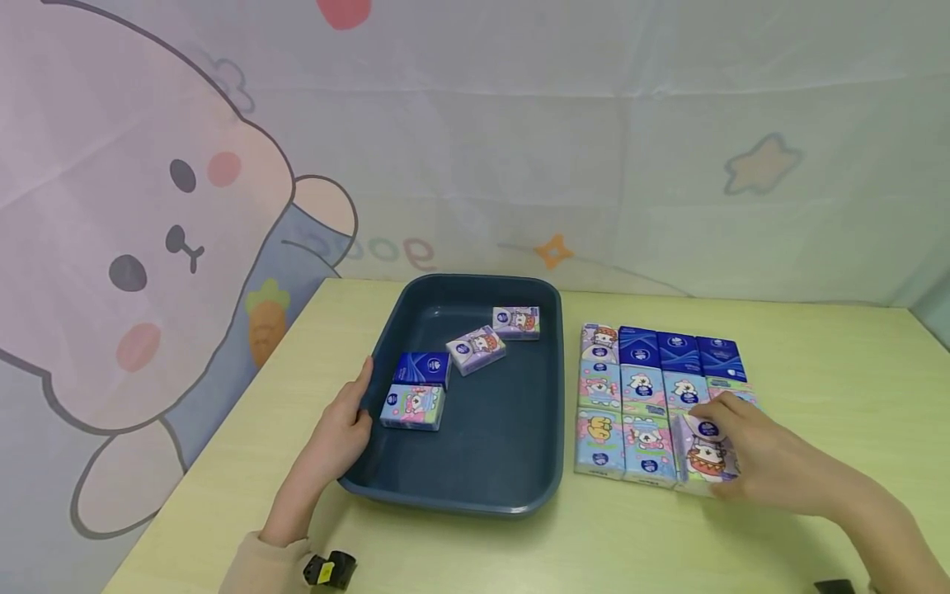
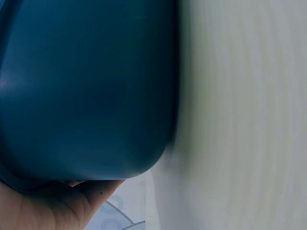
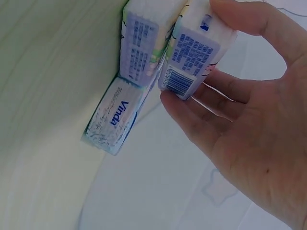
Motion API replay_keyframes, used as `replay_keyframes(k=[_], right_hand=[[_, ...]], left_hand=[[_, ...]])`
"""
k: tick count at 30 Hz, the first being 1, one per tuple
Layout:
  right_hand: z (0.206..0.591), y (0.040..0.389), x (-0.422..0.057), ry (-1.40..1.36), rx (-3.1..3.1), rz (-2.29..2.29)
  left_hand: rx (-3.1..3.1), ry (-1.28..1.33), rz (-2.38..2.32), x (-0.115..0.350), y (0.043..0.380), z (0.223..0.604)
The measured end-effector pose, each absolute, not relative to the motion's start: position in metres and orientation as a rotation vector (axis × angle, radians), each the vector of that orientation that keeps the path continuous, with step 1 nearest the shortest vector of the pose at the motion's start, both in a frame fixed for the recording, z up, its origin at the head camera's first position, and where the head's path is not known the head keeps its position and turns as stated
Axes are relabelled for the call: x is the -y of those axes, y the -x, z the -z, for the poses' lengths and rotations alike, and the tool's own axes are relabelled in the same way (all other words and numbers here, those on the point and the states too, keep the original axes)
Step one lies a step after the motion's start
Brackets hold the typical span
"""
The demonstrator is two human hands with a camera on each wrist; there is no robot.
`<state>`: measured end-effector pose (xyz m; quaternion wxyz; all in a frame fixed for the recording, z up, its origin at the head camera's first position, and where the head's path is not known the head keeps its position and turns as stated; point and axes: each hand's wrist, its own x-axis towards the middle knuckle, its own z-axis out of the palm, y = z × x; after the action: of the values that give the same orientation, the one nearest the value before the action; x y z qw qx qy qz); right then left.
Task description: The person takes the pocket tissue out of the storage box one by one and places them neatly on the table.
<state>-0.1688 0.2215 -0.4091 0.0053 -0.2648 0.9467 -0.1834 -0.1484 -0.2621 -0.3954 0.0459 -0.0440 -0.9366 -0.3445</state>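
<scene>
My right hand [image 1: 783, 462] pinches a purple tissue pack [image 1: 703, 462] between thumb and fingers, at the near right corner of a block of packs. The right wrist view shows that pack's barcode end [image 3: 187, 64], tilted and lifted over the packs beneath it. My left hand [image 1: 337, 437] grips the left side of a dark blue plastic tub [image 1: 490, 462], thumb at the rim. In the left wrist view the tub's outer wall [image 2: 91, 96] hides most of the fingers. Inside the tub lie two purple packs [image 1: 477, 350], a dark blue pack [image 1: 421, 369] and a light blue-pink pack [image 1: 412, 407].
Right of the tub, several tissue packs stand in tight rows: dark blue packs [image 1: 679, 352] at the back, light blue and pink packs [image 1: 599, 441] in front. All sit on a pale yellow-green table [image 1: 839, 388]. A cartoon-printed cloth [image 1: 519, 165] hangs behind it.
</scene>
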Motion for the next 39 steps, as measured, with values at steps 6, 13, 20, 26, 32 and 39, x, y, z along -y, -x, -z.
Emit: replay_keyframes(k=[6,13,20,26,32,39], right_hand=[[0.409,0.170,-0.225,0.820,-2.944,0.586],[0.407,0.169,-0.231,0.787,-2.965,0.533],[0.407,0.172,-0.242,0.751,-2.918,0.492],[0.404,0.171,-0.250,0.781,-2.914,0.466],[0.400,0.170,-0.256,0.764,-2.900,0.454],[0.403,0.173,-0.263,0.741,-2.915,0.424]], left_hand=[[2.858,0.138,1.056,0.263,0.148,0.396],[2.850,0.157,1.054,0.261,0.149,0.396],[2.830,0.176,1.012,0.262,0.149,0.396],[2.839,0.169,1.021,0.262,0.148,0.396],[2.847,0.162,1.030,0.262,0.147,0.394],[2.848,0.161,1.034,0.261,0.148,0.394]])
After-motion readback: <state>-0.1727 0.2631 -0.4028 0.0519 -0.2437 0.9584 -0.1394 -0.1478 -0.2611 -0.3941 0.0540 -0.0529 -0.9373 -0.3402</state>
